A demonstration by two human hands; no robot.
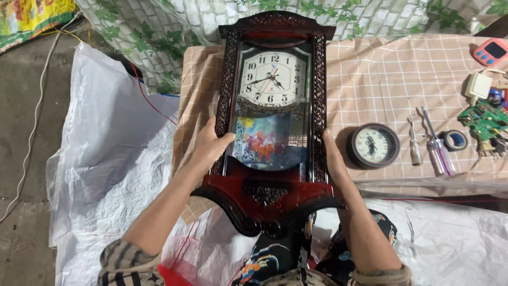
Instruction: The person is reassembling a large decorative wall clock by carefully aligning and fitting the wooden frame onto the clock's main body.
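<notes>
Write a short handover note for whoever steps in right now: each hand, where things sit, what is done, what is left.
Left hand: grips the left edge of the tall dark red carved wooden wall clock.
Right hand: grips its right edge.
The clock is held face up, its top over the checked beige cloth on the table, its base over the lap.
Nearby on the cloth: small round dark-rimmed clock, two screwdrivers, roll of black tape, green circuit boards.
Done: clock in both hands, case shut.
Left: nothing opened yet; tools untouched.
</notes>
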